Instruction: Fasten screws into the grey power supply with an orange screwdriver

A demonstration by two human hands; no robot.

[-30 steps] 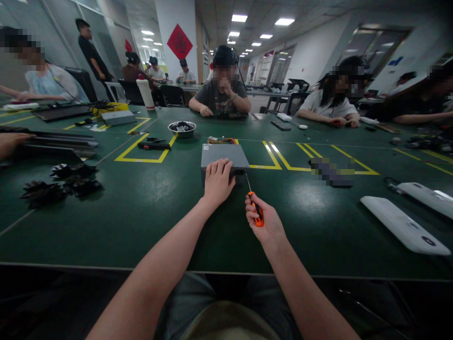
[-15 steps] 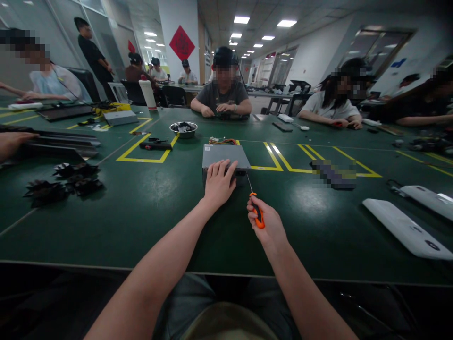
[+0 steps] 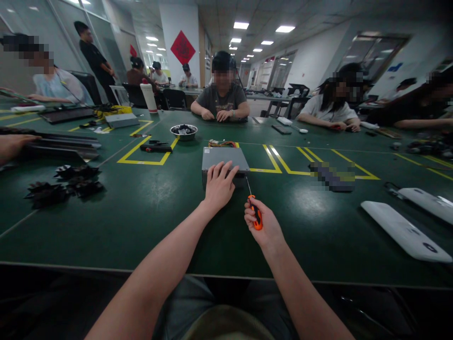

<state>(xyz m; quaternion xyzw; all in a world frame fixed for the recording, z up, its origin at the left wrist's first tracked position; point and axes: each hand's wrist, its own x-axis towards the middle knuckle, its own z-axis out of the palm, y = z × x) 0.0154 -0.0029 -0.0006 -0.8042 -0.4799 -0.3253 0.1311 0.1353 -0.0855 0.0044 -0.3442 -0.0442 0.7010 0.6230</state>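
While the left hand [image 3: 218, 185] lies flat with spread fingers on the near edge of a grey metal box [image 3: 224, 160], the right hand [image 3: 264, 225] is clenched around the orange handle of a screwdriver [image 3: 254, 209], whose thin shaft points at the box's near right corner. The box sits toward the middle of the green table [image 3: 148, 208], coloured wires [image 3: 221, 143] at its far side. A metal bowl [image 3: 183, 131] stands farther back to the left, black fans [image 3: 63, 184] lie near the left edge, and white covers [image 3: 405, 230] rest near the right edge.
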